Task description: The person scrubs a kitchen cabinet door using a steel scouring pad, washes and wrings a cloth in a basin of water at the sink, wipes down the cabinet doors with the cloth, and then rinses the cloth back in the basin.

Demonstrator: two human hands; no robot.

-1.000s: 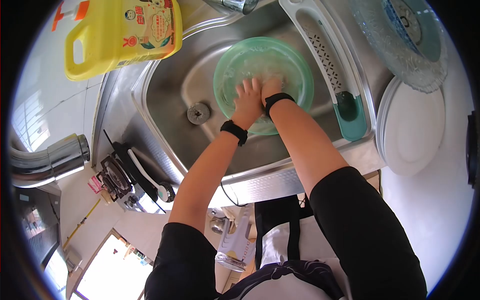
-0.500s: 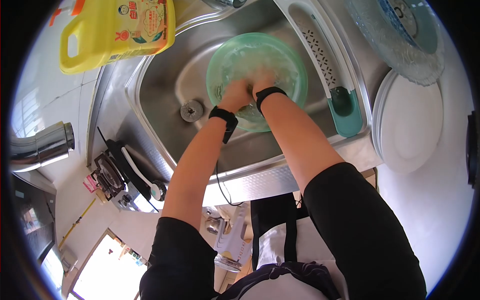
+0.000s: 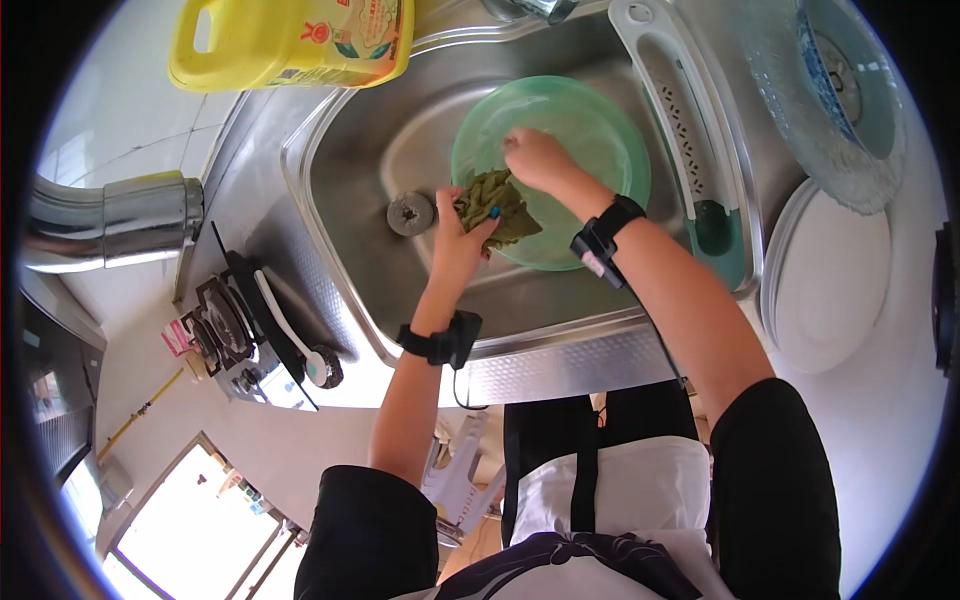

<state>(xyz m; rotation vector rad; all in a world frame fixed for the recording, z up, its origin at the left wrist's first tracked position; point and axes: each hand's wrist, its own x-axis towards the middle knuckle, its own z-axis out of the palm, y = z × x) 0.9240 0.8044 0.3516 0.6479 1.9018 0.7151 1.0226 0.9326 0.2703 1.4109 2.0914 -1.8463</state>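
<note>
The left hand (image 3: 459, 247) grips a crumpled, dark green cloth (image 3: 484, 192) at the left edge of a light green bowl (image 3: 606, 128). The right hand (image 3: 542, 160) is curled closed over the bowl, near the cloth. The bowl sits in a metal sink (image 3: 358, 180).

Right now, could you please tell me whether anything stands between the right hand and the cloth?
Nothing visible does: the left hand holds the cloth, and the right hand, curled over the bowl, is close beside it, though whether touching is unclear.
</note>
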